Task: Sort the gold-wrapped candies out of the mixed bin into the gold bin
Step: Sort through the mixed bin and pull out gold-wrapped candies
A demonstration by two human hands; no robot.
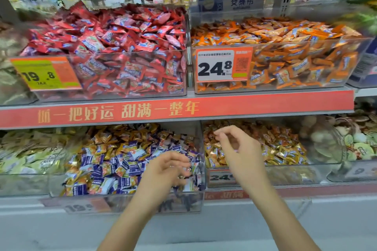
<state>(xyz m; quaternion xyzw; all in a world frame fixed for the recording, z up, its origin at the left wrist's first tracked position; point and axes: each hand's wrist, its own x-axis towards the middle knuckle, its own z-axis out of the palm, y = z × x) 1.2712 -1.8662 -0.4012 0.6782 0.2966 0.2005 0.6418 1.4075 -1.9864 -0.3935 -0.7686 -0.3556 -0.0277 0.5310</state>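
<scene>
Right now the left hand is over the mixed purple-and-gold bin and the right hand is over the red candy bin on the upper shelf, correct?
Not quite. In the head view the right hand is over the gold bin on the lower shelf, not the red bin. The left hand is over the mixed bin, as stated.

left hand (163, 171) in mixed bin (130, 199), right hand (238, 153) over gold bin (285, 173)

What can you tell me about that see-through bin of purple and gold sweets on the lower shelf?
The mixed bin is a clear plastic box on the lower shelf, left of the gold bin. It is heaped with purple-and-white and gold-wrapped candies. A blurred price label sits on its front wall. The left hand reaches into its right end, fingers curled among the wrappers.
</scene>
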